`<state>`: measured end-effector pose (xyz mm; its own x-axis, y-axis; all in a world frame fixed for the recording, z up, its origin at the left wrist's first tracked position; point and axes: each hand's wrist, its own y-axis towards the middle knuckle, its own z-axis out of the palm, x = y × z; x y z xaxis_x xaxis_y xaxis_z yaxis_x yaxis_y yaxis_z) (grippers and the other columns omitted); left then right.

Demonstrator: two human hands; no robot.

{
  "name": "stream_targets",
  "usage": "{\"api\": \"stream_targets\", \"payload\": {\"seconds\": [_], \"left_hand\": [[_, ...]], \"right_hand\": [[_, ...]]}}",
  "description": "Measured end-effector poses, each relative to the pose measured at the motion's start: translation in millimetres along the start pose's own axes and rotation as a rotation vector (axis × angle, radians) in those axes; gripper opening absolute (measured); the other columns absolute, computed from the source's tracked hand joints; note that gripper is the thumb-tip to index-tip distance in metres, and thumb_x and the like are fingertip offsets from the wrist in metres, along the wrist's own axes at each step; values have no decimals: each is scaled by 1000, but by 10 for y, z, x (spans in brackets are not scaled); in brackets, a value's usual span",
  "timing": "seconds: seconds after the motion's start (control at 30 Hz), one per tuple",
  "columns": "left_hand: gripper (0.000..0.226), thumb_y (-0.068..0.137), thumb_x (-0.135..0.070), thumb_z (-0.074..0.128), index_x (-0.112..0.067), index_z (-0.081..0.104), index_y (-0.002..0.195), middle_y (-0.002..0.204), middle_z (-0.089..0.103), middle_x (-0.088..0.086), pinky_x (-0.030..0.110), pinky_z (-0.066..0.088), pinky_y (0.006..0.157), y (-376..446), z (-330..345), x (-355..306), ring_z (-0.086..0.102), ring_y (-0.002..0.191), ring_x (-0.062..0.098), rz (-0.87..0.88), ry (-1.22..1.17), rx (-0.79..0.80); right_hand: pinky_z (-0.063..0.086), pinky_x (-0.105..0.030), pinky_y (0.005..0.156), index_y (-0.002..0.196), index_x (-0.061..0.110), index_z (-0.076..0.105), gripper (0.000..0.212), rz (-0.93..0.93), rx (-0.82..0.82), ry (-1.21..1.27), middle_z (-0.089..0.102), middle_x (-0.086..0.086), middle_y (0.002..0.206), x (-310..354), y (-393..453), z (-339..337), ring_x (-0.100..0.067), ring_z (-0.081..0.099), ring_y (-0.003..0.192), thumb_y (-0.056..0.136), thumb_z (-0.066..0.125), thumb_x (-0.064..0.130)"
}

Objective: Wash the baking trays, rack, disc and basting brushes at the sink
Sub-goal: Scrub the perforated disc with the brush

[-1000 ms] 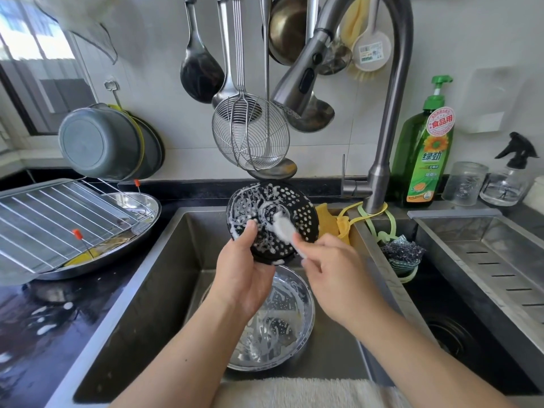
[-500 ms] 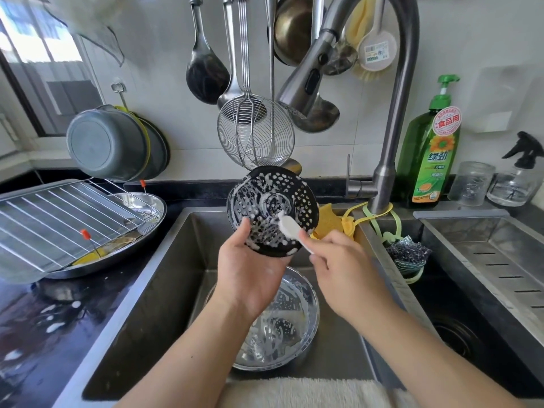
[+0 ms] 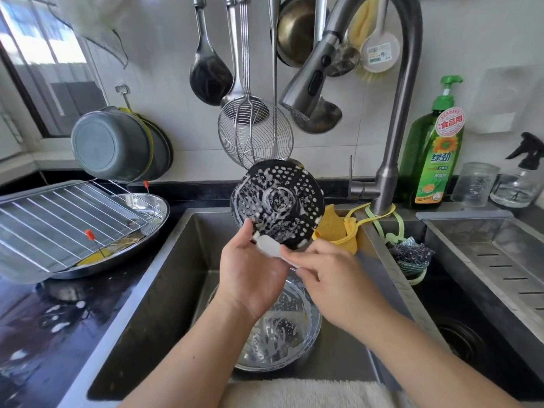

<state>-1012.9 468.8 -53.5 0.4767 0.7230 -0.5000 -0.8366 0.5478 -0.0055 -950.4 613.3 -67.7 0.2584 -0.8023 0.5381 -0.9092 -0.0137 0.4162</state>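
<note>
Left hand (image 3: 250, 272): grips the lower edge of the soapy black disc (image 3: 276, 203), upright over the sink (image 3: 164, 278).
Right hand (image 3: 329, 278): pinches a white brush (image 3: 269, 245) against the disc's lower part.
Rack (image 3: 50, 219): on trays on the left bench.

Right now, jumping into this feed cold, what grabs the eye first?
The black perforated disc, streaked with white suds, held up over the sink by the left hand. The right hand works a white brush against its lower edge. Behind hang ladles and a wire skimmer.
</note>
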Motion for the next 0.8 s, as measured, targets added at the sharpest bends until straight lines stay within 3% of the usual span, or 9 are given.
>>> {"api": "stream_targets", "payload": {"seconds": [0.1,0.37,0.57,0.7,0.8], "left_hand": [[58,111,-43,32,-1,51,146,143,60,22,51,31,123,22,12,29,55,137,39,34,11,-68],[52,112,-40,36,0,55,138,130,69,22,57,43,114,89,-40,62,65,123,39,135,99,-228],[41,112,-30,44,1,55,136,126,70,23,63,55,97,114,-117,-5,69,114,41,171,75,-432],[43,111,-31,44,4,57,132,119,72,25,62,51,104,107,-118,14,70,112,43,121,93,-468],[41,112,-31,43,3,60,126,116,74,24,60,52,102,95,-95,51,71,108,42,98,138,-449]], "right_hand": [[51,-39,60,133,52,58,47,61,21,-77,52,11,90,-76,1,-22,-6,49,70,100,60,19],[48,-38,61,128,55,61,43,22,62,-86,53,12,90,-42,-10,-71,-6,48,70,101,59,22],[55,-42,81,131,46,63,42,210,82,-198,56,14,97,-284,38,-321,-11,55,89,102,57,17],[53,-41,74,129,53,61,40,77,212,-132,53,13,94,-48,-24,-159,-7,51,81,104,55,23],[54,-41,75,126,53,64,39,89,165,-115,53,15,93,-87,-4,-126,-7,52,82,103,57,22]]}}
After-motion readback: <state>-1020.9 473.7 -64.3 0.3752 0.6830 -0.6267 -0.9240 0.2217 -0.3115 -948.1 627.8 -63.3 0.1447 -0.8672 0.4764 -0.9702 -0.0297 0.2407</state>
